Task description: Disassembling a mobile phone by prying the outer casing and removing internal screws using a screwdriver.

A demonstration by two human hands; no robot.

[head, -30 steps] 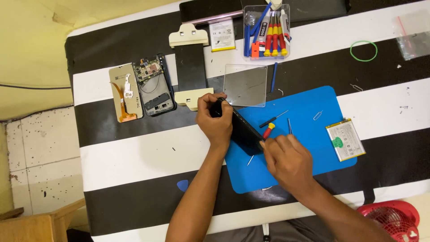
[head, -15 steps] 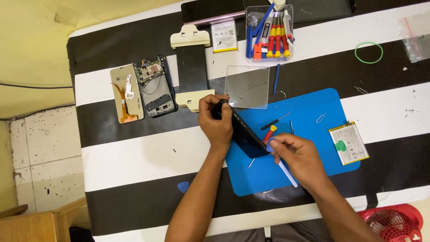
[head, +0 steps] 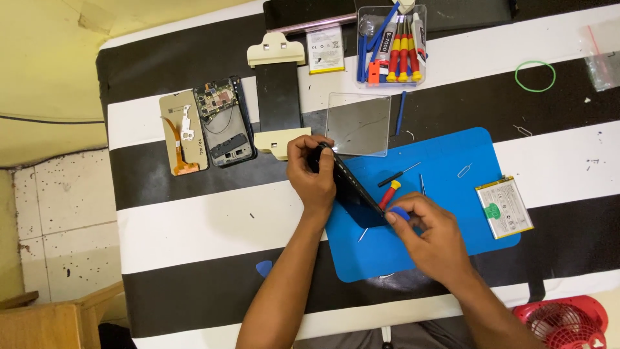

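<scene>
- The bench [head: 194,226] wears a black-and-white striped cover; its left edge drops off to a speckled tile floor [head: 58,220], and a broad strip of bare stripes lies open to the left of the arms.
- Near the upper left lie a tan flex part [head: 183,132] and an opened phone frame [head: 224,121] side by side, then a black plate held in cream clamps [head: 278,90].
- The left hand [head: 314,173] is closed around the upper end of a dark phone [head: 349,187], fingers curled over its top edge, holding it tilted up on its long side over the blue mat [head: 445,213].
- Just above the phone lies a clear glass sheet [head: 358,124], near the left hand's fingertips.
- The right hand [head: 429,236] pinches a small blue pick [head: 399,212] between thumb and fingers, its tip touching the phone's lower end.
- A red-handled screwdriver [head: 389,192] lies on the mat just beside the phone.
- A clear tray of tools [head: 391,45] stands at the bench's far edge.
- To the right, a flat battery [head: 504,207] sits over the mat's right edge; beyond it the stripes are open, with a green band [head: 535,75] well apart.
- A red fan [head: 568,323] sits at the bottom-right corner.
</scene>
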